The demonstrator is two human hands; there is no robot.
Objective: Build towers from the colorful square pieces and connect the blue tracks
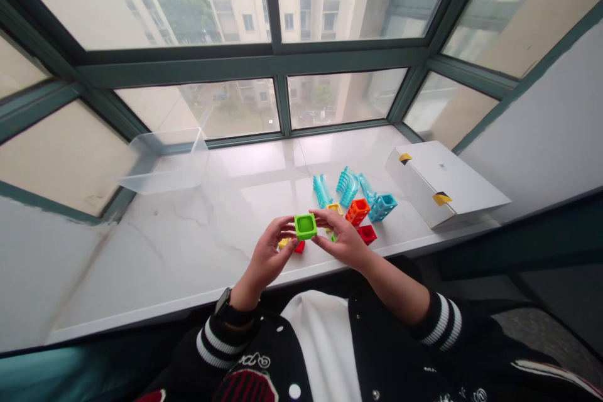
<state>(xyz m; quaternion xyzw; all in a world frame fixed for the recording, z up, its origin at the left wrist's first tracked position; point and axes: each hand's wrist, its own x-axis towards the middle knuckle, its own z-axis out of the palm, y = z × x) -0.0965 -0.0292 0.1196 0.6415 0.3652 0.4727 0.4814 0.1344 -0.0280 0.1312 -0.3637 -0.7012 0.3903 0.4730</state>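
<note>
Two hands on one piece?

Yes, both of mine. My left hand (267,252) and my right hand (342,239) close in from opposite sides, and their fingertips pinch a green toy block (305,226) in a narrow grip. Its round dimple faces up.

Where's the block?

Between my hands, held above the white marble windowsill (155,251), not resting on it.

What's closest to it?

Below my left fingers are a yellow piece (283,242) and a red piece (299,247), both partly hidden. A small green piece (333,238) peeks out by my right hand. Just past that hand sit a yellow block (334,208), an orange block (357,211), and a red block (366,234), with a blue lattice block (382,206) beside the orange one.

And farther out?

Three ribbed turquoise curved pieces (348,187) lie in a loose group behind the blocks. Well to the right is a white cardboard box (445,182) with yellow-and-black tape on it. Far to the left, a clear plastic bin (164,163) stands against the window frame (277,63). I'm wearing a wristwatch (223,301) on my left wrist and a black jacket with striped cuffs (440,320).
</note>
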